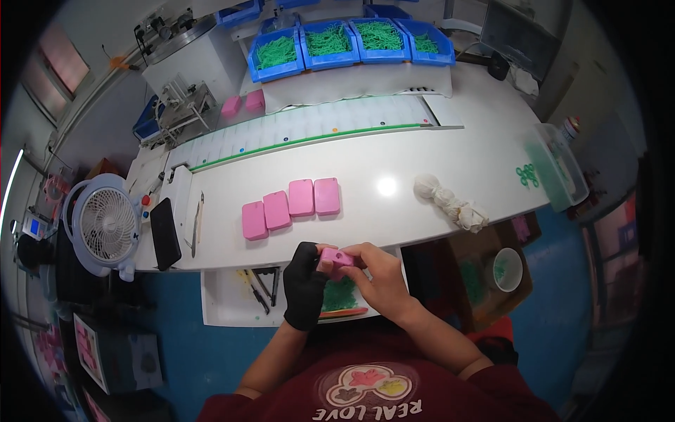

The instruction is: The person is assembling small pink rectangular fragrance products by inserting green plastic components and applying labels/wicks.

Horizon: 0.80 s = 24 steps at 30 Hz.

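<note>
A small pink block (336, 257) with a dark round hole in its face is held up between both hands, just over the table's front edge. My left hand (304, 285), in a black glove that leaves fingertips bare, closes on its left side. The bare right hand (380, 278) pinches it from the right with thumb and fingers. Part of the block is covered by my fingers. Beyond the hands, several pink rounded blocks (301, 197) lie in a slanting row on the white table (373, 158). Below the hands is an open drawer (228, 306) with green pieces and tools.
Blue bins (327, 42) of green pieces stand at the back, behind a white conveyor strip (302, 133). A fan (105, 218) and black phone-like slab (165, 234) are at left. A knotted white cloth (450, 202) and clear tub (559, 169) sit at right, with a cardboard box (503, 309) below.
</note>
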Each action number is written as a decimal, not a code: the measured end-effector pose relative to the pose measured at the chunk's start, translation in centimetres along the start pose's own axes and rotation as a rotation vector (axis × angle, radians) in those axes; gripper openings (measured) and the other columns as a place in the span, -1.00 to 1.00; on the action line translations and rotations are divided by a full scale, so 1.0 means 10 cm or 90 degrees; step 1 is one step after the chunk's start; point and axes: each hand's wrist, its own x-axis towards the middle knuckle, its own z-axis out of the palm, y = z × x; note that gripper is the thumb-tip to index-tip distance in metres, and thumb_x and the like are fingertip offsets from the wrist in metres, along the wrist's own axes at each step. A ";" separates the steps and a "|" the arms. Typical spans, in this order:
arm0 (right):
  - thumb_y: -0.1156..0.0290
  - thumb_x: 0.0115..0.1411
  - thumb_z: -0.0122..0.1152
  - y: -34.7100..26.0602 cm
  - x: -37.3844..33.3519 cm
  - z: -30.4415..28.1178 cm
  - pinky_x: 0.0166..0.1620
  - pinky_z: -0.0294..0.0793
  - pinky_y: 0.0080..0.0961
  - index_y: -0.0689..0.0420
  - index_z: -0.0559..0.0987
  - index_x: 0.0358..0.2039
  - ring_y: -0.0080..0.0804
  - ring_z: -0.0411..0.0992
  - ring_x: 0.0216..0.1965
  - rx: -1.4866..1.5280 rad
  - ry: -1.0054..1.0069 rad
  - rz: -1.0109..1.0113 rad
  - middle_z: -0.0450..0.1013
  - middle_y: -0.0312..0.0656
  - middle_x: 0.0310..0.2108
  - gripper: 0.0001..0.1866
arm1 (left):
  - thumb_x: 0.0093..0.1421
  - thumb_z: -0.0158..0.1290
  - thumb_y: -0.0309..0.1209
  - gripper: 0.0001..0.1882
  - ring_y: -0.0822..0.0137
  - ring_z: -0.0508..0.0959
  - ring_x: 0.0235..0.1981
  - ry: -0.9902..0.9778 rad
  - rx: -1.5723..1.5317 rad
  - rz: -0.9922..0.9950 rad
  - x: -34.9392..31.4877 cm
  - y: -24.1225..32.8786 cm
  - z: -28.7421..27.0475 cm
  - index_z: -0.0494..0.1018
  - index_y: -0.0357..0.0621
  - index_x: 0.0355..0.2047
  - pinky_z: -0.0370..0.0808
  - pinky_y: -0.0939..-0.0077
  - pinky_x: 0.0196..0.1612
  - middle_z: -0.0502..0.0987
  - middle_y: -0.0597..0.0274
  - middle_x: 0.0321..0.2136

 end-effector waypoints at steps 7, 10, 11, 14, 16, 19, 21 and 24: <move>0.47 0.07 0.34 0.00 0.14 -0.09 -0.27 0.50 -0.37 0.23 0.51 -0.17 -0.22 0.53 -0.33 0.053 -0.075 0.001 0.51 -0.06 -0.29 -0.69 | 0.32 0.04 -0.20 -0.68 0.48 0.47 -0.22 -0.038 -0.337 -0.049 0.00 0.01 0.05 0.45 -0.23 -0.12 0.39 0.55 -0.08 0.53 0.29 -0.25; 0.46 0.05 0.38 0.00 0.08 0.06 -0.14 0.58 -0.41 0.26 0.51 -0.20 -0.32 0.57 -0.25 0.117 0.043 0.045 0.54 -0.09 -0.32 -0.68 | 0.25 0.08 -0.06 -0.48 0.41 0.47 -0.18 -0.017 -0.286 -0.047 -0.01 0.05 0.08 0.38 -0.30 -0.04 0.42 0.51 -0.07 0.47 0.22 -0.22; 0.44 0.05 0.38 0.03 0.06 0.07 -0.21 0.55 -0.40 0.24 0.51 -0.19 -0.27 0.56 -0.30 0.087 0.012 0.062 0.53 -0.07 -0.33 -0.67 | 0.25 0.08 -0.07 -0.48 0.41 0.47 -0.17 -0.008 -0.286 -0.054 -0.01 0.02 0.09 0.37 -0.30 -0.03 0.42 0.51 -0.07 0.47 0.22 -0.22; 0.47 0.03 0.37 0.05 0.05 0.08 -0.31 0.52 -0.40 0.22 0.50 -0.20 -0.19 0.55 -0.42 0.031 -0.011 0.050 0.53 -0.05 -0.41 -0.68 | 0.26 0.08 -0.08 -0.48 0.40 0.47 -0.17 -0.007 -0.305 -0.058 -0.03 -0.01 0.10 0.37 -0.32 -0.02 0.42 0.51 -0.07 0.47 0.22 -0.21; 0.48 0.07 0.33 0.08 0.03 0.08 -0.31 0.54 -0.42 0.23 0.51 -0.19 -0.21 0.58 -0.39 0.045 -0.018 0.051 0.54 -0.04 -0.40 -0.71 | 0.30 0.06 -0.16 -0.60 0.45 0.46 -0.15 0.008 -0.262 -0.065 -0.06 -0.04 0.09 0.44 -0.26 -0.06 0.40 0.52 -0.03 0.51 0.26 -0.20; 0.47 0.11 0.30 0.05 0.07 0.00 -0.30 0.56 -0.44 0.23 0.51 -0.17 -0.24 0.60 -0.32 0.135 -0.050 0.085 0.56 -0.05 -0.37 -0.72 | 0.31 0.04 -0.21 -0.64 0.45 0.46 -0.15 0.001 -0.238 -0.045 -0.03 0.02 0.08 0.44 -0.26 -0.07 0.40 0.52 -0.03 0.50 0.24 -0.17; 0.44 0.13 0.29 0.04 0.08 -0.03 -0.29 0.57 -0.44 0.24 0.52 -0.16 -0.25 0.60 -0.32 0.133 -0.054 0.085 0.56 -0.04 -0.39 -0.73 | 0.32 0.04 -0.27 -0.66 0.43 0.47 -0.13 -0.023 -0.165 -0.011 -0.01 0.07 0.04 0.40 -0.27 -0.04 0.40 0.48 0.01 0.49 0.23 -0.15; 0.41 0.15 0.27 0.03 0.11 -0.11 -0.31 0.57 -0.45 0.27 0.53 -0.17 -0.27 0.61 -0.36 0.090 -0.060 0.106 0.57 -0.03 -0.42 -0.73 | 0.22 0.16 -0.28 -0.54 0.31 0.47 -0.04 -0.062 -0.158 -0.061 0.06 0.11 0.06 0.34 -0.26 0.04 0.42 0.38 0.03 0.45 0.14 -0.07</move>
